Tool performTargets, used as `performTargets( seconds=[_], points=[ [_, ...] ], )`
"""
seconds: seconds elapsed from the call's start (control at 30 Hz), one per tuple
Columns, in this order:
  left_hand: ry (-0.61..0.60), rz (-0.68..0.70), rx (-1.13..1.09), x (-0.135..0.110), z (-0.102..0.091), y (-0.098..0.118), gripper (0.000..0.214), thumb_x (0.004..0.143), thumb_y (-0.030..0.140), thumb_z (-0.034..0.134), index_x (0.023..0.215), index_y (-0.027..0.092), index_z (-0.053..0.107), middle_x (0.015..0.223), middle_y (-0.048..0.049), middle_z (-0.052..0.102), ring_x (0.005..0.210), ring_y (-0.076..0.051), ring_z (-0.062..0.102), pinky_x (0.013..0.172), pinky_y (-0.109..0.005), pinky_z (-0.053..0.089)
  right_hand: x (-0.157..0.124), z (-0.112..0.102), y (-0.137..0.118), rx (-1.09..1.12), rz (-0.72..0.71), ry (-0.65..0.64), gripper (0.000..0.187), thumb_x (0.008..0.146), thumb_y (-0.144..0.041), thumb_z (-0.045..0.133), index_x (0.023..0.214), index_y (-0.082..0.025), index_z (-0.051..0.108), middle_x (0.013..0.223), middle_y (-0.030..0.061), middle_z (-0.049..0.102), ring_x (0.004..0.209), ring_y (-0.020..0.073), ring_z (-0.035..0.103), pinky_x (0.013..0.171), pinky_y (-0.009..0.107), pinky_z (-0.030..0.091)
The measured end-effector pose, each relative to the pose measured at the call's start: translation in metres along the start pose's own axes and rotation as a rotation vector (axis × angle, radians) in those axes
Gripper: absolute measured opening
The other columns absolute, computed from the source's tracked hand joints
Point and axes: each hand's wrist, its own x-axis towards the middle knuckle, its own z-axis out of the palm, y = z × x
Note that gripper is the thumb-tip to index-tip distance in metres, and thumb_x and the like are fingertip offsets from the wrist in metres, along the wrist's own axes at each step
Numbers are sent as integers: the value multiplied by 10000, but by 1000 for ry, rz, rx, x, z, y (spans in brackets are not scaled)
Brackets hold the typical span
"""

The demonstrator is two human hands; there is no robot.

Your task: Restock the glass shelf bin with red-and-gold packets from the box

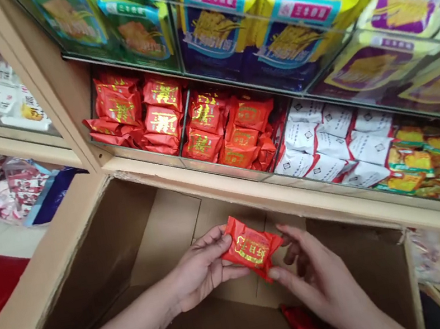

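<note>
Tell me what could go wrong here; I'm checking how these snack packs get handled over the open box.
1. The red packet is pinched only at its edges by the left hand and right hand, so it could slip into the cardboard box.
2. Another red packet at the box bottom might be overlooked.
3. The red packets on the shelf lie heaped near the tray's front edge; a nudge may tip some out.

- A shop: pale wooden display shelves [188,176] with clear glass-fronted bins.
- Bins hold many identical red foil snack packets [161,119], white wrapped packets [326,140], large bags above.
- Open brown cardboard stock carton [164,236] near.
</note>
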Motion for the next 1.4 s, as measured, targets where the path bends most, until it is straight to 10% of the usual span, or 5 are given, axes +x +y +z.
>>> performTargets(
  seconds=[0.13,0.33,0.57,0.93,1.4],
  points=[
    [-10,-12,151,0,1,-4,189,753,191,523,941,212,520,942,-13,560,852,-157,553,773,-377,434,0,20,17,513,265,-94,300,764,-332,496,1016,-193,412,778,18,544,668,114,504,590,223,426],
    [-105,10,694,4,-9,-8,251,664,250,618,889,163,550,769,13,552,708,-102,502,676,-235,386,4,12,12,417,208,-217,195,798,-320,446,811,-161,559,697,9,526,639,107,451,594,220,381],
    [-75,73,567,5,-7,-19,230,633,250,649,810,147,543,779,-11,565,706,-114,501,652,-252,372,-7,38,15,863,321,-226,436,681,-330,602,1032,-200,377,986,67,537,866,178,529,728,305,437],
    [-101,22,587,5,-18,-11,258,664,300,616,850,160,506,716,2,540,651,-103,531,602,-242,350,116,-63,-37,-366,-383,234,377,787,-195,442,1155,-160,367,1036,109,487,932,188,469,780,316,405],
    [-138,-131,753,10,-34,-33,268,592,286,643,792,166,510,642,51,507,545,-55,388,513,-186,281,204,-42,-29,-1064,-400,223,214,812,-166,379,982,-167,509,905,94,504,833,236,405,638,330,286]
  ],
)
